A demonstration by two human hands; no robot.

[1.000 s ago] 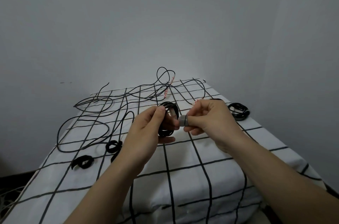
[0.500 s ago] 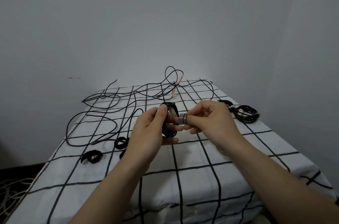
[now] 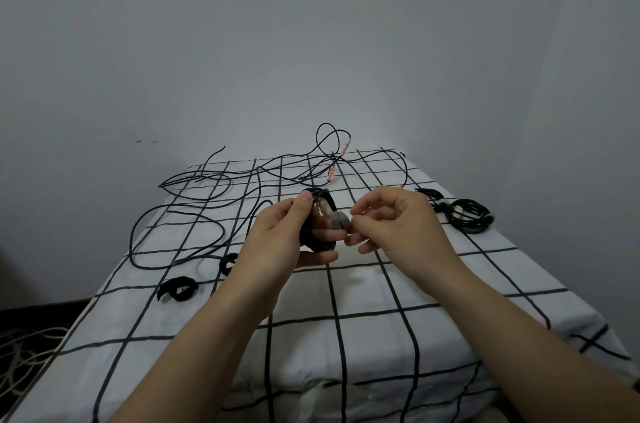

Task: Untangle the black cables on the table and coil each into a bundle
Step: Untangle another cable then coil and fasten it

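My left hand (image 3: pixel 277 242) grips a coiled black cable bundle (image 3: pixel 320 214) above the middle of the table, thumb on top of the coil. My right hand (image 3: pixel 391 225) pinches a grey strap (image 3: pixel 338 222) wrapped at the bundle's right side. Loose black cables (image 3: pixel 207 194) sprawl tangled over the far left of the table (image 3: pixel 363 318), with one loop rising near a pink tag (image 3: pixel 330 174). A finished coiled bundle (image 3: pixel 467 220) lies at the right edge.
Two small black strap loops (image 3: pixel 178 289) (image 3: pixel 227 261) lie on the checked cloth at the left. White cords (image 3: pixel 20 350) are heaped on the floor at the lower left. A grey wall stands right behind the table.
My right hand's fingers have shifted on the grey strap, loosening into a fingertip pinch. The left hand keeps its grip on the bundle. The view has drifted slightly.
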